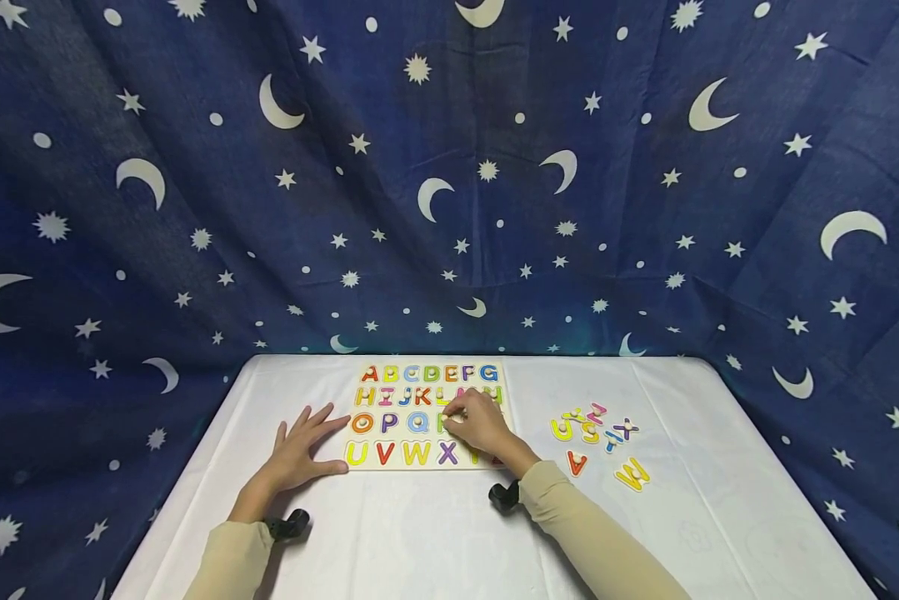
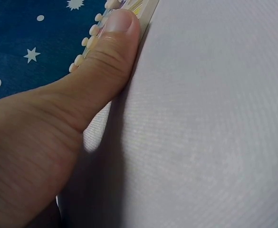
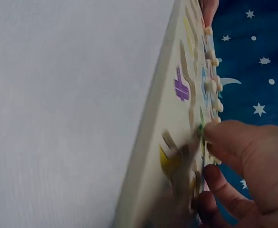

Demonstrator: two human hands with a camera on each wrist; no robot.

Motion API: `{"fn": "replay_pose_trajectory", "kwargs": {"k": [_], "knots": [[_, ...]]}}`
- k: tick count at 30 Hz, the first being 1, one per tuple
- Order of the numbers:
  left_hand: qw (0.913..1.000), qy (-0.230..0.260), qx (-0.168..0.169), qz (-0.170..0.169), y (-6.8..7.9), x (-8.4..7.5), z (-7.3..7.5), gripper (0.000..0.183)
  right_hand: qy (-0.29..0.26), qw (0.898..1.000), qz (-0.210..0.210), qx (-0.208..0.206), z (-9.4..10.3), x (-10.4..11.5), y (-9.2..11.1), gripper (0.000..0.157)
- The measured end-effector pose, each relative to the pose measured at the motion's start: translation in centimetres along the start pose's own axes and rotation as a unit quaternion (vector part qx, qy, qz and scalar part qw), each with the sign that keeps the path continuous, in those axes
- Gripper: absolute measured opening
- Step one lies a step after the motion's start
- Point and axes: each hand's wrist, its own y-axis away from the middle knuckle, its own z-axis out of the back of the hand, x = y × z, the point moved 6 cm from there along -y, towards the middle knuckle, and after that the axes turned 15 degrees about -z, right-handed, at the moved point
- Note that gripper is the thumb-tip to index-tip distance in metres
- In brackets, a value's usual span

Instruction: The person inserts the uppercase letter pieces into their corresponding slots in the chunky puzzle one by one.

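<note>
The cream alphabet puzzle board (image 1: pixel 402 425) lies on the table with colourful letters in rows. At its left edge is my left hand (image 1: pixel 299 450), fingers spread; its thumb (image 2: pixel 115 45) lies along the board's near corner in the left wrist view. My right hand (image 1: pixel 482 423) reaches over the board's right part. Its thumb and forefinger pinch the green letter R piece (image 1: pixel 442 423) at its place in the third row, right of the blue Q (image 1: pixel 417 422). That hand hides the letters beyond the R. Knobbed pieces fill much of the upper rows.
Loose knobbed letters lie right of the board, among them a red V (image 1: pixel 576 463), yellow W (image 1: pixel 632 474), blue T (image 1: pixel 613 442), purple X (image 1: pixel 626 428) and pink Z (image 1: pixel 596 413). The bottom row shows knobless letter recesses (image 1: pixel 447 453). A starry curtain (image 1: pixel 449 250) hangs behind the white table (image 1: pixel 389 542).
</note>
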Motion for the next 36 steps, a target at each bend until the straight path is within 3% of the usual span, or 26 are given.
{"fn": "replay_pose_trajectory", "kwargs": {"k": [7, 12, 20, 28, 36], "knots": [[1.0000, 0.002, 0.000, -0.001, 0.0, 0.0, -0.2, 0.090, -0.033, 0.996, 0.025, 0.073, 2.0, -0.9, 0.4, 0.027], [1.0000, 0.003, 0.002, -0.004, 0.0, 0.2, -0.5, 0.090, -0.052, 0.994, 0.026, 0.091, 4.5, -2.6, 1.4, 0.035], [1.0000, 0.000, 0.003, 0.001, 0.2, 0.1, -0.4, 0.090, -0.093, 0.993, -0.006, 0.066, 8.3, -7.3, 2.8, 0.043], [0.9999, 0.005, -0.006, -0.010, 0.3, 0.0, -0.3, 0.089, -0.095, 0.993, -0.068, 0.033, 11.5, -12.6, 4.5, 0.048], [0.9999, 0.008, -0.004, -0.007, 0.0, 0.1, -0.1, 0.089, -0.075, 0.993, -0.090, -0.014, 14.2, -16.8, 6.5, 0.045]]}}
